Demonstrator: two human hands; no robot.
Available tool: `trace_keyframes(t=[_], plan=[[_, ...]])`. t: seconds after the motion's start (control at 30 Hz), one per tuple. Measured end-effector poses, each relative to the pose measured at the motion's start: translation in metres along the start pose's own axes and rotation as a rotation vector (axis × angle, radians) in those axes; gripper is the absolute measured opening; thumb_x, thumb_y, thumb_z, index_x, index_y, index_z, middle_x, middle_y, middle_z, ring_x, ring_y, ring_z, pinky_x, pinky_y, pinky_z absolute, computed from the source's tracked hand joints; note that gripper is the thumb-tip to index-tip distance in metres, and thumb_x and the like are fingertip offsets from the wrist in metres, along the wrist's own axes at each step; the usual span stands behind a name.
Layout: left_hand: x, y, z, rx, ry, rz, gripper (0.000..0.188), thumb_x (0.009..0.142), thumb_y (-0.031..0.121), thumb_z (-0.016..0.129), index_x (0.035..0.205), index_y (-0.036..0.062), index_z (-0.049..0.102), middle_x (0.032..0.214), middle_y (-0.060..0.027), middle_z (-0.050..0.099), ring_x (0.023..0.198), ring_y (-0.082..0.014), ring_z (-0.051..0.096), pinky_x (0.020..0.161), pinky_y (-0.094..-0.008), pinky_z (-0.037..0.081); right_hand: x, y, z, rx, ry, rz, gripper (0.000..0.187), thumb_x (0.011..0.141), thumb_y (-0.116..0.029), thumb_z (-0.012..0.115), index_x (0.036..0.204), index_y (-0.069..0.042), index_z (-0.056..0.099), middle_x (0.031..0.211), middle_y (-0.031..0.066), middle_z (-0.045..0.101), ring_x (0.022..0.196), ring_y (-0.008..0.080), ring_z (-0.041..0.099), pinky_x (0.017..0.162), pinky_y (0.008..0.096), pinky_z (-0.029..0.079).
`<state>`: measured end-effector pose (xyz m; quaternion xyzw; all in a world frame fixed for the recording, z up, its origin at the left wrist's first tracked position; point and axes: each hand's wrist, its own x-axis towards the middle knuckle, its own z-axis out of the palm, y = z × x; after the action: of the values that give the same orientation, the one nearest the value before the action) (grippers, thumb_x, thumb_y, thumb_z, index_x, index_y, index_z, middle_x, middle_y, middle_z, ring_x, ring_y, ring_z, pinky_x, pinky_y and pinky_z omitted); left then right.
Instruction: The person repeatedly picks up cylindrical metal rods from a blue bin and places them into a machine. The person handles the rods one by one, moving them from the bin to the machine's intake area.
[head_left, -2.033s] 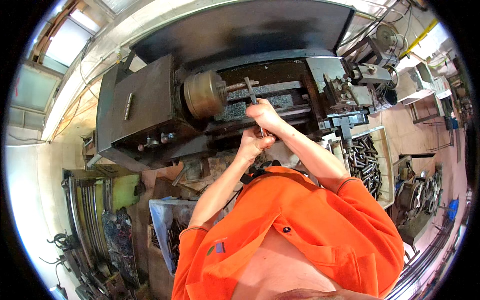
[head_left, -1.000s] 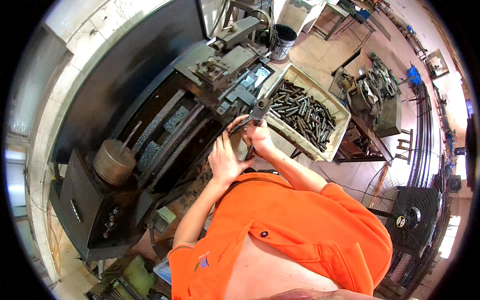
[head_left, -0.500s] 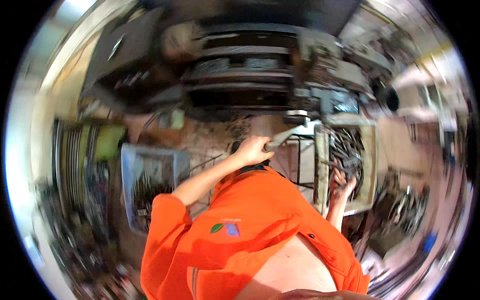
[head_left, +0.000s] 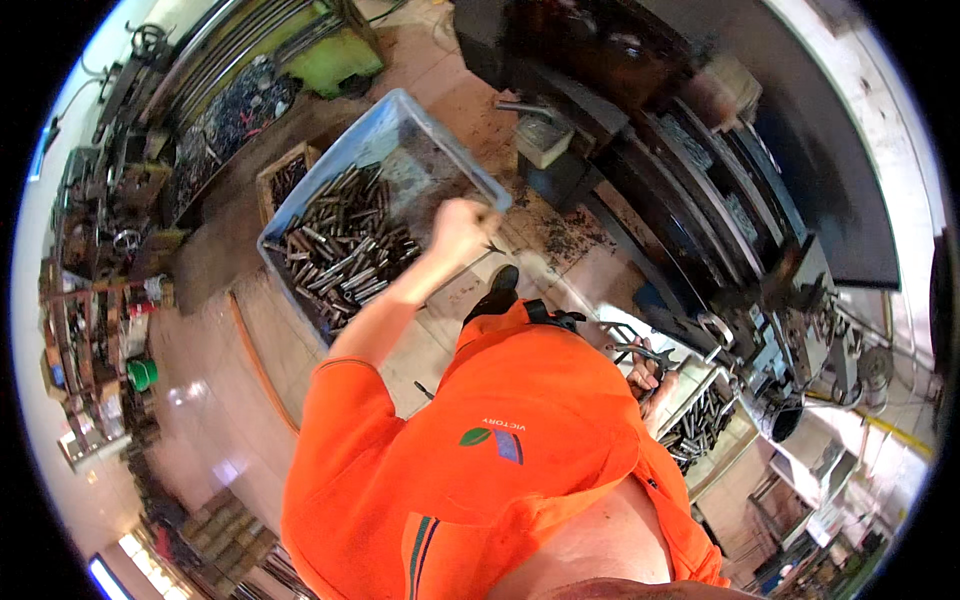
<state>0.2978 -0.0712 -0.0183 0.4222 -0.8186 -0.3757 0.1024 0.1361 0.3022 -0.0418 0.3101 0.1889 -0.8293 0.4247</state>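
Note:
My left hand (head_left: 462,230) is closed in a fist over the near right rim of a large blue crate (head_left: 283,222). Whatever it holds, if anything, is hidden; a small dark forked shape (head_left: 493,248) shows just beside it. Short metal rods (head_left: 345,240) lie heaped in the left and near part of that crate. To the right of my body, my right hand (head_left: 643,380) is closed round several slim metal pieces (head_left: 640,350) whose ends stick out. It is beside a pale-walled box (head_left: 735,455) of similar metal pieces (head_left: 700,425).
A dark machine (head_left: 640,170) stands ahead to the right, with a small pale container (head_left: 543,138) at its side. Beyond the blue crate are a wooden box (head_left: 285,175) of parts and a green machine bed (head_left: 335,65). An orange strip (head_left: 258,360) lies on the tiled floor.
The view has turned left, towards the blue crate. My right hand has come up out of the pale box with metal pieces. My left hand has moved from before my waist to the crate's rim.

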Motion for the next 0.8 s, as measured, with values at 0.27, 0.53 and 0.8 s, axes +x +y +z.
trace_keyframes(t=[0.27, 0.53, 0.8], plan=[[0.031, -0.220, -0.111, 0.552, -0.026, -0.330, 0.029, 0.065, 0.014, 0.059, 0.093, 0.0090, 0.063, 0.090, -0.0174, 0.063, 0.088, -0.0332, 0.060, 0.072, -0.0414, 0.049, 0.022, 0.036, 0.022, -0.193, 0.041, 0.050, 0.061, 0.082, -0.039, 0.042, 0.123, 0.006, 0.039, 0.123, 0.0214, 0.045, 0.044, 0.0036, 0.035, 0.043, 0.0158, 0.034], [0.053, -0.249, -0.081, 0.993, -0.418, -0.099, 0.015, 0.071, 0.010, 0.057, 0.083, 0.0080, 0.065, 0.084, -0.0107, 0.065, 0.082, -0.0275, 0.063, 0.067, -0.0379, 0.050, 0.028, 0.048, 0.021, -0.262, -0.009, 0.095, 0.071, 0.075, -0.036, 0.061, 0.126, 0.006, 0.035, 0.122, 0.0142, 0.046, 0.049, 0.0033, 0.035, 0.049, 0.0155, 0.034], [0.044, -0.243, -0.088, 0.909, -0.314, -0.113, 0.015, 0.072, 0.013, 0.061, 0.083, 0.0037, 0.065, 0.083, -0.0123, 0.065, 0.082, -0.0264, 0.063, 0.067, -0.0379, 0.049, 0.025, 0.053, 0.040, -0.233, 0.110, 0.039, 0.058, 0.082, -0.042, 0.043, 0.116, 0.005, 0.042, 0.116, 0.0214, 0.047, 0.044, 0.0038, 0.035, 0.043, 0.0151, 0.034]])
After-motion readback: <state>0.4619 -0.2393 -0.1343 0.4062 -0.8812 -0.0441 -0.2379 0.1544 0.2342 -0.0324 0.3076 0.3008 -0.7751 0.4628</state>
